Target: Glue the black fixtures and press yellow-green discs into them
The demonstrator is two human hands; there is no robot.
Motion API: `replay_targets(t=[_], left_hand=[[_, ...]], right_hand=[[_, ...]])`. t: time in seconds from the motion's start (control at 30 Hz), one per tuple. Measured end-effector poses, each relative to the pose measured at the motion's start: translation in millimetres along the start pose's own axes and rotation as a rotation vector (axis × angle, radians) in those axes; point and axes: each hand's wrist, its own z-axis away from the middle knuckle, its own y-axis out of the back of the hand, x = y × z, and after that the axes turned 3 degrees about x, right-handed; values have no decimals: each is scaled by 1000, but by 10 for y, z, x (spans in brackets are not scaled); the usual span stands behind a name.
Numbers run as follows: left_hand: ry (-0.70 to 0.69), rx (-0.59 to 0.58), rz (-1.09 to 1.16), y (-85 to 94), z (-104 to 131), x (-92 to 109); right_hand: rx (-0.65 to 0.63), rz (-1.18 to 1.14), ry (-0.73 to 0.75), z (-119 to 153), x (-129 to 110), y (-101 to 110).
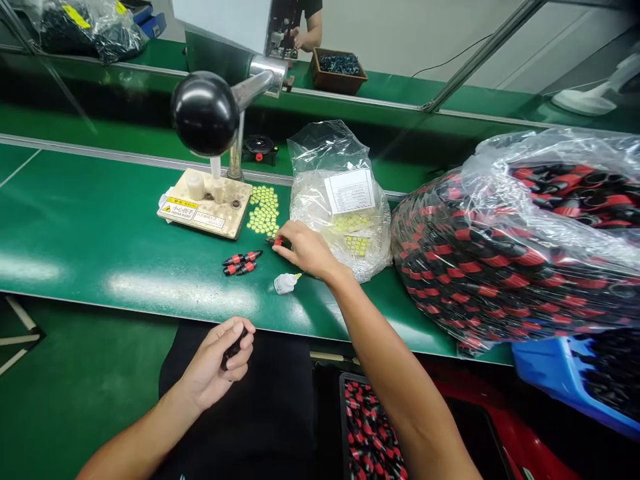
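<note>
Over the lap, in front of the table edge, my left hand [217, 360] has its fingers wrapped round a dark part [233, 347]. My right hand [303, 250] reaches over the green table and pinches a small red and black part [277, 242] beside the yellow-green pieces [263, 210]. Several red and black parts [242, 262] lie together on the table, left of my right hand. A small white bottle [285, 283] with a yellowish tip lies below that hand. The clear bag [313, 200] with a white label and yellow-green pieces stands just behind it.
A hand press [205, 203] with a black ball handle [206, 113] stands left of centre. At the right is a big clear bag [480, 267] of red and black parts, above a blue bin [545, 373]. A tray [345, 413] of parts sits below the table. Behind the rail, a person's arm [313, 33] shows.
</note>
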Motion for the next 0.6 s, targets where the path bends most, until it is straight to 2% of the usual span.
replay_targets(t=[0.03,0.13,0.17,0.2,0.23,0.3,0.37,0.47,0.6], left_hand=[[-25,-2,-3,-12,-17,32],[-108,-7,-4,-52,-83,133],[-128,-7,-3,-63,-111,160],[-141,-8,-2,-73,-140,181],[-149,-7,-1,-83,-171,193],[-149,-7,-8,-109,-235,191],[-146,-5,-34,-145,-293,159],[-189,8,-121,-204,-350,81],[-387,29,-288,-221,-385,-31]], right_hand=[[115,-106,-32,76,-34,38],[604,-506,-183,503,-316,103],[721,-593,-225,699,-465,95],[776,-642,-246,903,-628,70],[765,-658,-248,1101,-795,26],[568,-611,-176,1419,-1094,-107],[443,-550,-113,1578,-1293,-277],[442,-498,-82,1577,-1378,-496],[518,-425,-130,1522,-1375,-612]])
